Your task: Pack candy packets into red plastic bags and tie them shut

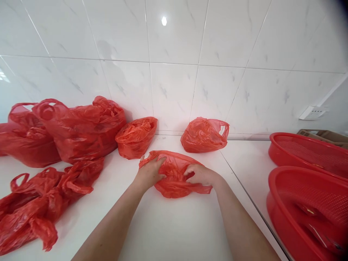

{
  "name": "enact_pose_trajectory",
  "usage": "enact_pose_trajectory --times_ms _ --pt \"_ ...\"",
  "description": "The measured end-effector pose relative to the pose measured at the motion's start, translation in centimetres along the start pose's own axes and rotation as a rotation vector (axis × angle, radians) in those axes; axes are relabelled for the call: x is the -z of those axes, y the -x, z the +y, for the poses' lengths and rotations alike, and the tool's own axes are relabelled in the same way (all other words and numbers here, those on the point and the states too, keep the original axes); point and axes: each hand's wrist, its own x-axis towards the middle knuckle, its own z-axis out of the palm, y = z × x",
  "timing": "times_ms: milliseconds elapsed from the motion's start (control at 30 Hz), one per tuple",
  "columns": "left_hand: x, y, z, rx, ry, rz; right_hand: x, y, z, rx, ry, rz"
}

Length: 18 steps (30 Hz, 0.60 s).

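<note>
A thin red plastic bag [174, 190] lies low on the white table in front of me, its mouth spread and its film crumpled in the middle. My left hand [149, 173] has hold of its left rim, with film bunched at the fingers and the thumb and forefinger reaching over the mouth. At the right side my right hand [203, 174] is curled on the rim, fingertips inside the opening. What the bag contains, if anything, cannot be made out. Just behind it sit a small filled red bag [136, 139] and another red bag [203, 136] with a handle loop.
Large full red bags [87, 134] stand at the back left, with a heap of crumpled red bags [51, 192] before them. On the right are two red perforated baskets [280, 214], a cardboard box [323, 135] behind. A tiled wall [174, 90] closes the back.
</note>
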Motion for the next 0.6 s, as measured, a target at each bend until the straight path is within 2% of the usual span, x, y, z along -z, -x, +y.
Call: enact_pose_trajectory --times_ms 67,200,267,467,600 --pt "-0.1 0.2 -0.7 0.018 0.035 -0.054 0.0 -0.3 0.6 -0.028 -0.080 0.067" --pt "0.0 0.3 -0.5 0.010 0.049 -0.073 -1.0 -1.7 1.8 -0.095 -0.163 0.397" --pt "0.2 0.3 -0.2 0.024 0.033 -0.093 -1.6 -2.5 2.4 -0.094 -0.198 0.485" --pt "1.3 0.3 0.3 0.083 0.123 -0.256 -2.4 -3.6 3.7 -0.125 -0.348 0.567" --pt "2.5 0.5 1.0 0.117 0.181 -0.227 -1.9 -3.2 3.1 -0.064 -0.424 0.521"
